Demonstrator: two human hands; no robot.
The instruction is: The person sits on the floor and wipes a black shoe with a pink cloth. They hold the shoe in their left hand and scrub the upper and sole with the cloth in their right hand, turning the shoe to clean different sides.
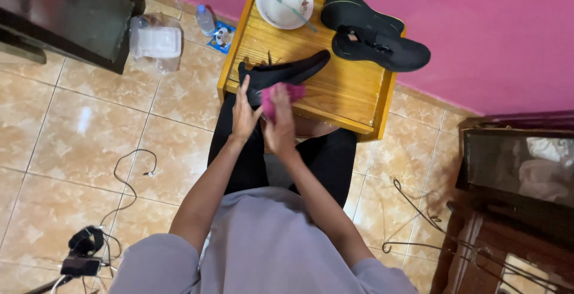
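The left hand (244, 114) grips the black shoe (281, 74) while the right hand (280, 125) clutches a pink cloth (281, 98), so the shoe, near the table (335, 99) edge, may slip off.

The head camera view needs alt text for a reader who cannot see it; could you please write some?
Seen from above, a seated person's left hand steadies a black slip-on shoe on a small yellow wooden table while the right hand presses a pink cloth to it. Farther back lie another black shoe and a white plate with a toothbrush.
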